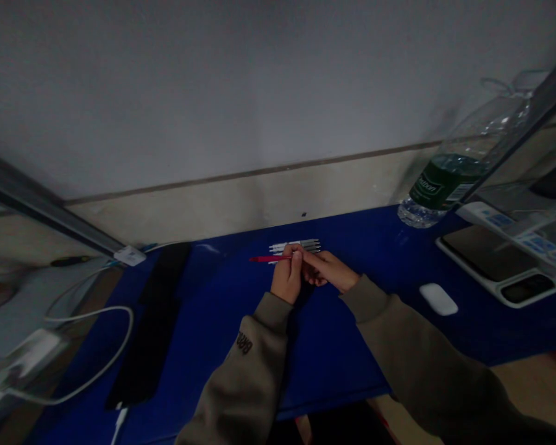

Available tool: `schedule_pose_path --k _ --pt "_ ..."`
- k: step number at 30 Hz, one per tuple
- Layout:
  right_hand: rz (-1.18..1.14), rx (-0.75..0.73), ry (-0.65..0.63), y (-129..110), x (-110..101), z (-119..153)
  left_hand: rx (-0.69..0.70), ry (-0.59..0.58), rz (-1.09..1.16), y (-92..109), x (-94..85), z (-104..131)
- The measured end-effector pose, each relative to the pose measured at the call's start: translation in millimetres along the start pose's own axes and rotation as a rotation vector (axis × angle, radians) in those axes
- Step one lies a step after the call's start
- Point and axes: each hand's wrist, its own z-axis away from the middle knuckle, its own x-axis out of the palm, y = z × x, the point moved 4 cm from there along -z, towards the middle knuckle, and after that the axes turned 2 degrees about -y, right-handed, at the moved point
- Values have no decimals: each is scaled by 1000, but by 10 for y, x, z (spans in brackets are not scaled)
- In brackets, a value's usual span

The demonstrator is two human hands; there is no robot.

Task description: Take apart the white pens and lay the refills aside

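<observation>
A red pen (265, 259) points to the left from my left hand (288, 275), whose thumb and fingers are pressed round it. My right hand (325, 268) meets the left one at the pen's other end, its fingers curled. What my right fingers grip is hidden. Just beyond both hands, several white pens (309, 243) lie side by side on the blue table (231, 290), partly covered by my fingers.
At the back right stands a large clear bottle (438, 185) with a green label. A white mouse (438, 299) and a scale (495, 259) lie to the right. Black flat strips (151, 334) and a white cable (120, 346) are at the left. A wall (241, 210) rises behind.
</observation>
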Motion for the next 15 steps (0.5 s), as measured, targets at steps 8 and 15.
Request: schedule_pose_path --k 8,15 --pt "387 -362 397 -47 -286 -32 -150 381 32 -303 -518 -150" --pt "953 -510 543 -121 -256 52 -426 575 -629 -632 -1101 -70"
